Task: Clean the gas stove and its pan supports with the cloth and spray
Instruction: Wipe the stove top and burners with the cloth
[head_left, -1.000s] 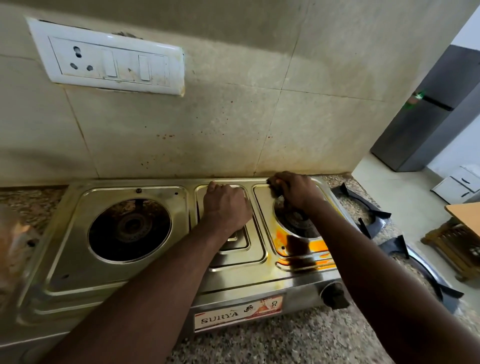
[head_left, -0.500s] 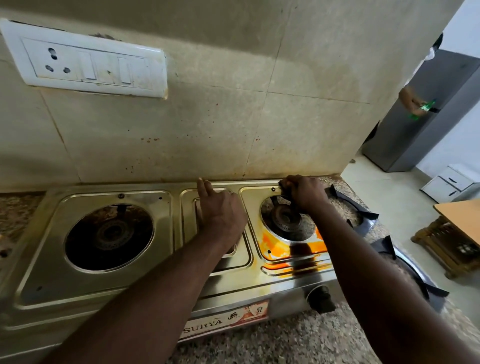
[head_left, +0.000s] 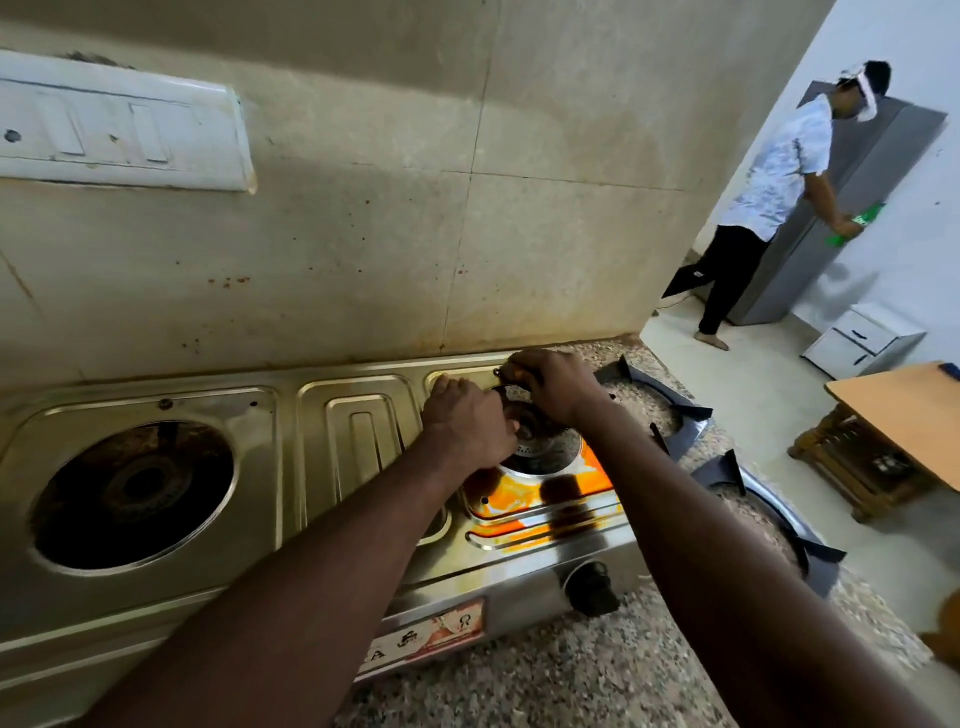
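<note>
The steel two-burner gas stove (head_left: 332, 447) stands against the tiled wall. Its left burner (head_left: 132, 491) is bare and dark with grime. My left hand (head_left: 467, 428) and my right hand (head_left: 558, 387) both curl around the right burner (head_left: 545, 449), the left on its near-left side, the right on its far rim. Orange stains (head_left: 524, 501) cover the steel in front of that burner. Two black pan supports lie on the counter right of the stove, one further back (head_left: 675, 415) and one nearer (head_left: 779, 525). No cloth or spray is in view.
A black knob (head_left: 592, 590) sticks out of the stove's front. The speckled granite counter (head_left: 571, 675) ends just right of the pan supports. A white switch plate (head_left: 119, 137) is on the wall. Beyond, a person (head_left: 769, 182) stands at a grey fridge (head_left: 852, 208), near a wooden table (head_left: 904, 410).
My left hand has moved right from the stove's middle panel onto the right burner, beside my right hand. The view has swung right, and a person now shows by the fridge.
</note>
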